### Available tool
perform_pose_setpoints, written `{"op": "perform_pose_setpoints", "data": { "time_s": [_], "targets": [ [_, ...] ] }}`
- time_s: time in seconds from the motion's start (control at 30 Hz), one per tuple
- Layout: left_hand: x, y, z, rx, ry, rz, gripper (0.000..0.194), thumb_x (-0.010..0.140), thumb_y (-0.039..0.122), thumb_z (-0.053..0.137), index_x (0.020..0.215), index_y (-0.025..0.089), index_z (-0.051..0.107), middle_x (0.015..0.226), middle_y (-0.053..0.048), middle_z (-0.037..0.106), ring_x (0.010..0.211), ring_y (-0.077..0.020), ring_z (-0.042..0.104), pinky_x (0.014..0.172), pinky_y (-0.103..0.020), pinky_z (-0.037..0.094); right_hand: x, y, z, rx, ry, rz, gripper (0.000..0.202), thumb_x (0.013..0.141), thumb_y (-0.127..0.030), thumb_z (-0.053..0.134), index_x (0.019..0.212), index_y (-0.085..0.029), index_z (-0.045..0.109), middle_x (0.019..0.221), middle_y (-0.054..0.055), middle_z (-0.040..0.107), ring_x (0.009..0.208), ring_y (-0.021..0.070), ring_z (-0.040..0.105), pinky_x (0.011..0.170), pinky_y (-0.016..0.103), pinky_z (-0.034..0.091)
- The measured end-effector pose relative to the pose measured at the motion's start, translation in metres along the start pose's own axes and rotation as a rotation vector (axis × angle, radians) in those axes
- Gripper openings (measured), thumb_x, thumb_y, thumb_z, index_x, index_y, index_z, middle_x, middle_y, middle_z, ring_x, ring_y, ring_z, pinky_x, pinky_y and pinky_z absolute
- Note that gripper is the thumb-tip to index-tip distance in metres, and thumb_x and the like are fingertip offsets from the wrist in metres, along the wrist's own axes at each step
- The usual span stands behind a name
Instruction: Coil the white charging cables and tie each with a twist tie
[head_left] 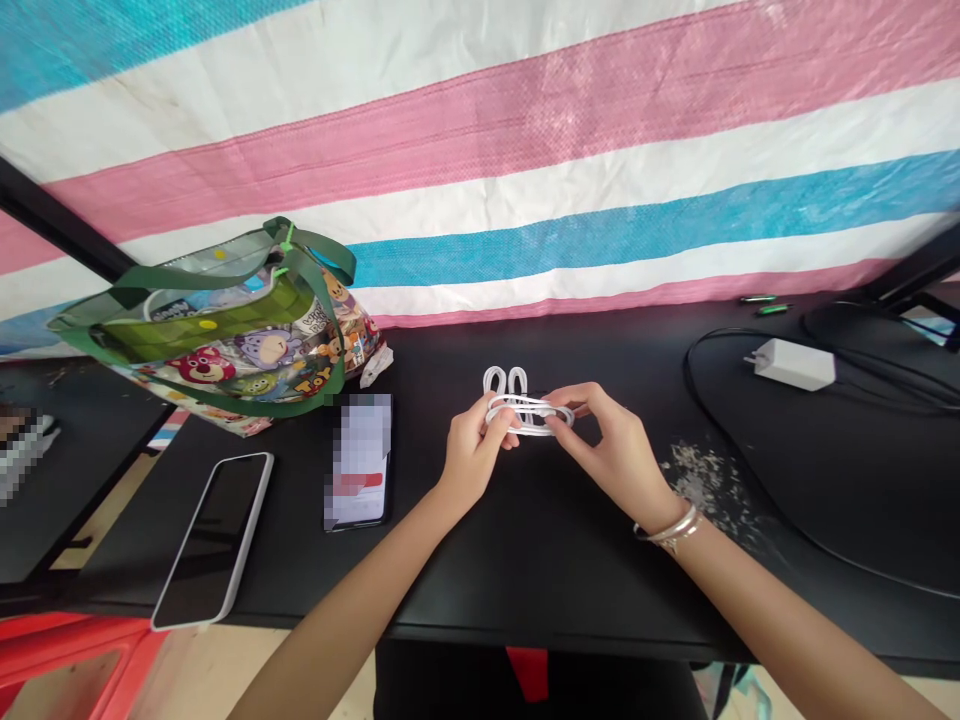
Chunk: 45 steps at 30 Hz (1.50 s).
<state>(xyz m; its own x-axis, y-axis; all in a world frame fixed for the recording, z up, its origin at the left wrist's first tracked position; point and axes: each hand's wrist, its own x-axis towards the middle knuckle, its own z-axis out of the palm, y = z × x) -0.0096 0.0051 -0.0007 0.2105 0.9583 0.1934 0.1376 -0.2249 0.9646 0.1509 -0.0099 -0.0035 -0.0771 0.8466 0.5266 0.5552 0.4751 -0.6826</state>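
A white cable [531, 430] lies in flat oval coils between my two hands, just above the black table. My left hand [480, 440] is closed around the left end of the coils, thumb on top. Two upright loops of the cable rise behind my left fingers. My right hand [592, 425] pinches the right end of the coils between thumb and fingertips. A silver bracelet [670, 527] circles my right wrist. The cable's plugs cannot be made out clearly.
Left on the black table [570, 580] are a lit phone [358, 460], a dark-screened phone [214, 540] and a cartoon-print bag [255, 340]. A white charger [793, 364], a black cord [720, 425] and pale scuffs [709, 485] are right. A striped tarp [525, 130] hangs behind.
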Motion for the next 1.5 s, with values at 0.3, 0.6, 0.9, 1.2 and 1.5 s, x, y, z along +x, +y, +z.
{"op": "perform_pose_setpoints", "data": {
  "time_s": [0.3,0.6,0.9,1.2,1.5],
  "targets": [
    [0.001,0.0,0.0,0.01,0.005,-0.007,0.027,0.082,0.039,0.045,0.063,0.02,0.048,0.053,0.003,0.054,0.048,-0.0099,0.055,0.054,-0.021,0.049,0.001,-0.003,-0.001,-0.01,-0.038,-0.035,0.012,0.085,-0.019,0.05,0.077,-0.026,0.057,0.081,0.004,0.069,0.071,0.02,0.064,0.063,0.033,0.052],
    [0.001,0.0,0.001,-0.01,-0.001,-0.015,0.025,0.081,0.037,0.046,0.063,0.02,0.047,0.052,0.004,0.052,0.047,-0.0093,0.053,0.053,-0.021,0.048,0.0,-0.002,-0.004,-0.114,-0.046,-0.086,0.011,0.086,-0.021,0.056,0.077,-0.025,0.06,0.095,0.004,0.072,0.072,0.0188,0.067,0.056,0.028,0.049],
    [0.002,0.0,0.001,-0.024,-0.016,0.005,0.037,0.084,0.048,0.045,0.063,0.018,0.053,0.057,0.0,0.057,0.05,-0.0101,0.053,0.053,-0.022,0.048,0.0,-0.001,-0.002,-0.029,-0.048,0.017,0.011,0.088,-0.024,0.052,0.078,-0.025,0.057,0.093,0.006,0.069,0.074,0.0203,0.066,0.06,0.031,0.051],
    [0.001,0.002,-0.001,-0.028,-0.037,0.021,0.053,0.086,0.06,0.038,0.062,0.017,0.059,0.052,0.0,0.054,0.05,-0.0114,0.053,0.053,-0.023,0.048,0.004,-0.002,-0.004,0.134,-0.007,0.097,0.012,0.086,-0.033,0.054,0.078,-0.025,0.057,0.081,0.004,0.066,0.078,0.0218,0.064,0.071,0.036,0.053],
    [0.001,0.003,-0.002,-0.01,-0.018,0.036,0.045,0.088,0.051,0.041,0.07,0.017,0.064,0.049,0.001,0.053,0.049,-0.0113,0.053,0.055,-0.023,0.048,0.009,0.002,-0.013,0.244,0.061,0.228,0.023,0.081,-0.047,0.06,0.078,-0.024,0.055,0.075,0.002,0.061,0.073,0.0201,0.064,0.071,0.035,0.053]
  ]
}}
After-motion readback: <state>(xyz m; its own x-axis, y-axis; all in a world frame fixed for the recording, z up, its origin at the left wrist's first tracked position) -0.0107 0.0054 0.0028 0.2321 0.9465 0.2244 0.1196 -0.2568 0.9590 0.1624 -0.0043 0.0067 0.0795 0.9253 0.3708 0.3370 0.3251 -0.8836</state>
